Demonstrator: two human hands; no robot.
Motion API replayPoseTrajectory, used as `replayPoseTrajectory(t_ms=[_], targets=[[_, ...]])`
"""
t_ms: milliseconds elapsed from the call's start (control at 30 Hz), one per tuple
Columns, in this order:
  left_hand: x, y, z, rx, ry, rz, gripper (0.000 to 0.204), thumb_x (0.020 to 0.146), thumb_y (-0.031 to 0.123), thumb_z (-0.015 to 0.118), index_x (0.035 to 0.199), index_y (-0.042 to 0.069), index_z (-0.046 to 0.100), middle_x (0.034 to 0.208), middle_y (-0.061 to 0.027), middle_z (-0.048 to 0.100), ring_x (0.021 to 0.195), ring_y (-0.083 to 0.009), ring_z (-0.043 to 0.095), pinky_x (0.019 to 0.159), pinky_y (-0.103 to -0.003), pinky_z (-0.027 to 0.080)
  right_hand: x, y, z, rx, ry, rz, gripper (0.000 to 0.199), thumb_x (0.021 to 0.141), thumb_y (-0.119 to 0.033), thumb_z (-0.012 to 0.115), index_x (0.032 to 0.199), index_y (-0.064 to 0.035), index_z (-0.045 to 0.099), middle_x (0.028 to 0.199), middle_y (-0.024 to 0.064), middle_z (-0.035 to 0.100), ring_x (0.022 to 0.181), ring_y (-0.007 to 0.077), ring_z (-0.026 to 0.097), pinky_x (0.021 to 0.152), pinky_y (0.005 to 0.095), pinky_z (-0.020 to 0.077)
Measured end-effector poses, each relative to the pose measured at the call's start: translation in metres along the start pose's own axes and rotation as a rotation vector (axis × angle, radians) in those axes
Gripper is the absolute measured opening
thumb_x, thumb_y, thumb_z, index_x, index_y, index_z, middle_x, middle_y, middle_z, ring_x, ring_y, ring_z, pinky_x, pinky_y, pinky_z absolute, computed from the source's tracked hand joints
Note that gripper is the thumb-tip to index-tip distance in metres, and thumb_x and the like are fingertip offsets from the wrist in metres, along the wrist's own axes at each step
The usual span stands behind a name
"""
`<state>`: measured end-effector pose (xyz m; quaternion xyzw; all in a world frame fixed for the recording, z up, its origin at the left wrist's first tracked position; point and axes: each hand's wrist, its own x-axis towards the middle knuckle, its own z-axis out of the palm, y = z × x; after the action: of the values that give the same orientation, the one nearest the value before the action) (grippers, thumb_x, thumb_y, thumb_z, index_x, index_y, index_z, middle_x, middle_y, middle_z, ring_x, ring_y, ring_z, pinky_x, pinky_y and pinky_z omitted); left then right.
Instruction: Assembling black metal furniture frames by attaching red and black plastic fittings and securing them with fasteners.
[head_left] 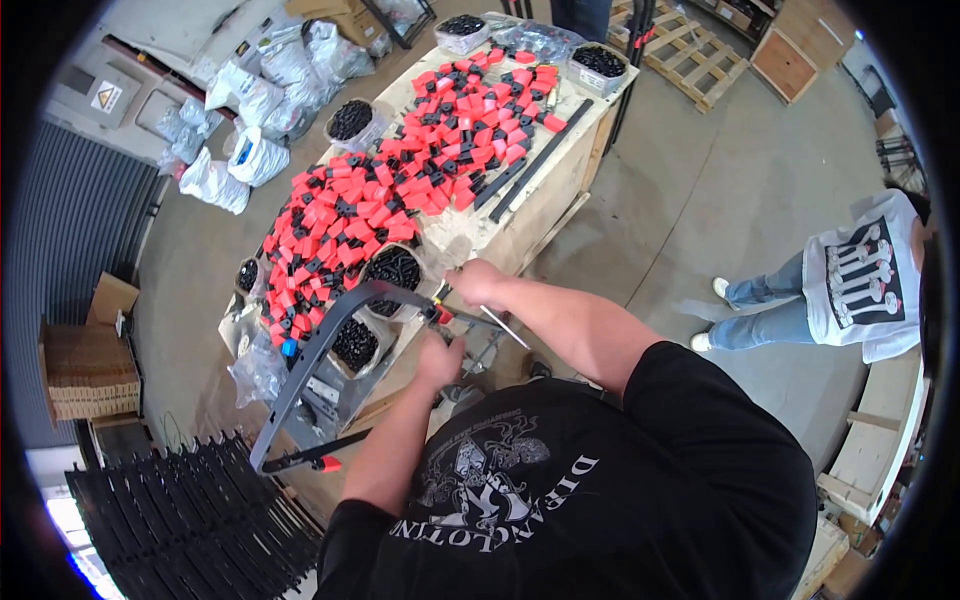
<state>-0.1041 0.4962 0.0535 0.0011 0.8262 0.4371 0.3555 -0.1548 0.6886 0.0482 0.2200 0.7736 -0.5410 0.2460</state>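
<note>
A curved black frame (303,375) arches over the near end of the table, with a red piece (330,464) on its lower bar. My left hand (441,358) is closed around the frame near its right end, close to a red-and-black fitting (438,314). Just above and to the right, my right hand (476,283) is closed at the table's near edge. What its fingers hold is mostly hidden; a small yellow part shows beside them. A thin pale rod (506,328) slants below my right wrist.
Red and black plastic pieces (345,215) are heaped along the table (470,232). Tubs of small black parts, such as one tub (351,125), line its edges. Black frames (175,520) are stacked at lower left. Another person (850,280) stands at right; a pallet (690,60) lies behind.
</note>
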Motion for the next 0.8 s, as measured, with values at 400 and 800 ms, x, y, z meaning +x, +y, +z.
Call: replayPoseTrajectory(t_ms=[400,800], targets=[[0.019,-0.009,-0.008,-0.126,-0.109,-0.065,0.024,0.091,0.015,0.066,0.107,-0.003,0.062,0.085,-0.0083,0.065,0.074,-0.0205,0.069,0.061,-0.035,0.058,-0.006,-0.003,0.014,0.068,0.16,-0.075,0.054,0.101,-0.036,0.053,0.123,0.0126,0.057,0.11,0.0298,0.069,0.099,0.0383,0.071,0.083,0.0435,0.0557],[0.037,-0.054,0.0,0.006,-0.015,0.157,0.008,0.084,0.006,0.062,0.09,0.002,0.058,0.068,-0.0062,0.059,0.059,-0.0187,0.06,0.052,-0.036,0.048,-0.009,0.006,0.036,0.104,0.192,-0.107,0.052,0.078,-0.038,0.079,0.105,0.0053,0.069,0.093,0.0211,0.073,0.081,0.0335,0.072,0.072,0.044,0.0578]])
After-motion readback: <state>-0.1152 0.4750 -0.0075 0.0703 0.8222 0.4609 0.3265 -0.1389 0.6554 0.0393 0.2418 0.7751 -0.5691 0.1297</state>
